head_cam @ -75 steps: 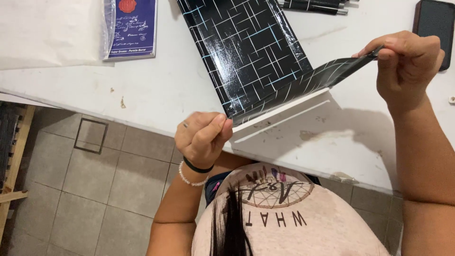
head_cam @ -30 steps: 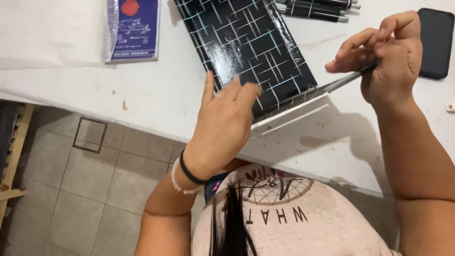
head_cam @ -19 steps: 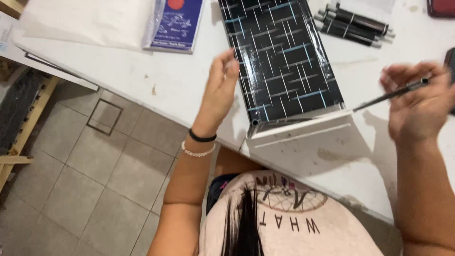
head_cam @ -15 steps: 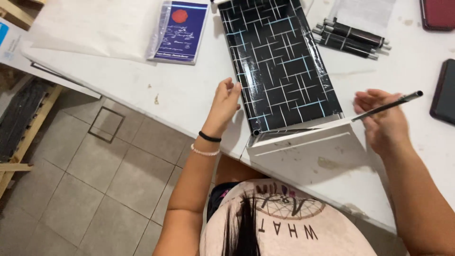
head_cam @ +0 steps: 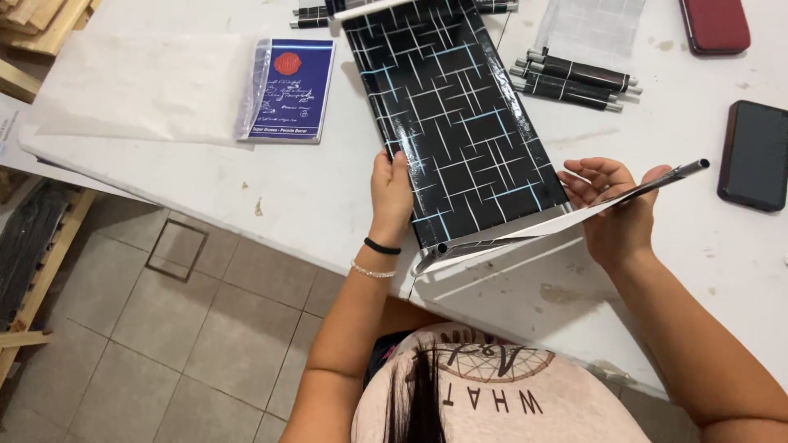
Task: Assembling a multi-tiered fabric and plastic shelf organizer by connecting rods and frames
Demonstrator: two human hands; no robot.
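A long black sheet with a pattern of thin pale lines (head_cam: 447,115) lies lengthwise on the white table (head_cam: 312,205). Its near end curls up and shows a white underside. My left hand (head_cam: 392,193) holds the sheet's left edge near the front, fingers on top of it. My right hand (head_cam: 611,213) is at the right corner of the lifted end. It holds a thin black rod with a silver tip (head_cam: 681,172), which runs along that near edge.
A blue booklet in a clear sleeve (head_cam: 287,90) and white paper (head_cam: 139,86) lie at the left. Several black rods (head_cam: 574,78), a dark phone (head_cam: 755,156) and a red case (head_cam: 714,25) lie at the right. Wooden slats (head_cam: 33,25) and tiled floor (head_cam: 164,328) are beyond the table edge.
My left hand came off my lap side and settled on the sheet's left edge. My right hand lowered the lifted end and now holds the rod against it. The view pulled back.
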